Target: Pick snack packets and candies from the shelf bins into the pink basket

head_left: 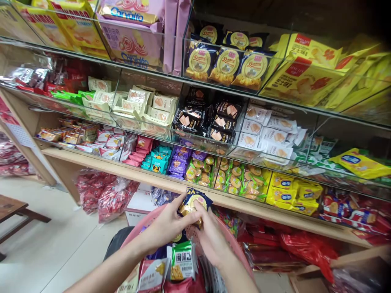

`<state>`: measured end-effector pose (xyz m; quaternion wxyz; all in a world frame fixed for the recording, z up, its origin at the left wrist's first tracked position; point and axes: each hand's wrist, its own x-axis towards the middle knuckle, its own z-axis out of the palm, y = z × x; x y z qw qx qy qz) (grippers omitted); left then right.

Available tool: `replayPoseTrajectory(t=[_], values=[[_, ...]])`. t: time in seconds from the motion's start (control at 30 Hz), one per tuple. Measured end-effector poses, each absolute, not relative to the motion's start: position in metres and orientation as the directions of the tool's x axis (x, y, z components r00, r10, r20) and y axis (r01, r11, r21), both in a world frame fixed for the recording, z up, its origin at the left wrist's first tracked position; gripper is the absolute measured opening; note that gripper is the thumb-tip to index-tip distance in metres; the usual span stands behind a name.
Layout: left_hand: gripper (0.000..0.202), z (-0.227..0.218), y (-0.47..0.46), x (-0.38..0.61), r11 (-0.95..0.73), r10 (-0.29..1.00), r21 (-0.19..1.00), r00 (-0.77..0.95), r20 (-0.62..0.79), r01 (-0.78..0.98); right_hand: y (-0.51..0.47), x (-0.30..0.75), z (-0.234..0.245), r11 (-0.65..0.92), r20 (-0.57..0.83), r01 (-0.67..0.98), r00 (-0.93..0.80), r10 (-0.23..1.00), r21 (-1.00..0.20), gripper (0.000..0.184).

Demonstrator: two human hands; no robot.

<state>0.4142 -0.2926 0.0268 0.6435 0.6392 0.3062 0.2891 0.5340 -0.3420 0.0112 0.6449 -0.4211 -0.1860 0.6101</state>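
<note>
Both my hands meet over a pink basket (pixel 143 228) low in the middle of the view. My left hand (pixel 168 226) and my right hand (pixel 210 236) each pinch the same dark blue and gold biscuit packet (pixel 194 203), held just above the basket. Inside the basket lie a green and white snack packet (pixel 182 260) and other small packets (pixel 151 276). Matching dark blue biscuit packets (pixel 226 65) stand on the top glass shelf.
Tiered glass shelves (pixel 214 87) hold many snack packets: yellow boxes (pixel 305 73) at the right, pink boxes (pixel 134 40) up left. A wooden shelf edge (pixel 122 171) runs across. Red bagged goods (pixel 104 195) sit on the floor; a low wooden table (pixel 12 209) stands left.
</note>
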Motion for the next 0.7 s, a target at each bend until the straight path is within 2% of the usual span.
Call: replayPoseTrajectory(t=[0.2, 0.33, 0.47, 0.57, 0.7], values=[[0.071, 0.013, -0.291, 0.414, 0.146, 0.722, 0.989, 0.683, -0.109, 0.004, -0.341, 0.527, 0.004, -0.157, -0.349, -0.703, 0.138, 0.927, -0.694, 0.051], [0.062, 0.006, -0.276, 0.405, 0.352, 0.629, 0.932, 0.759, -0.167, -0.087, -0.347, 0.534, 0.005, -0.180, -0.341, -0.654, 0.128, 0.931, -0.735, 0.045], [0.045, 0.000, -0.262, 0.394, 0.494, 0.541, 0.867, 0.805, -0.243, -0.070, -0.353, 0.548, 0.002, -0.243, -0.360, -0.607, 0.077, 0.930, -0.757, 0.040], [0.042, 0.002, -0.257, 0.390, 0.495, 0.498, 0.869, 0.824, -0.272, -0.012, -0.353, 0.556, -0.002, -0.293, -0.377, -0.645, -0.008, 0.926, -0.706, 0.040], [0.054, 0.013, -0.256, 0.391, 0.307, 0.478, 0.935, 0.820, -0.315, 0.179, -0.352, 0.556, -0.008, -0.371, -0.441, -0.656, -0.065, 0.895, -0.657, 0.050]])
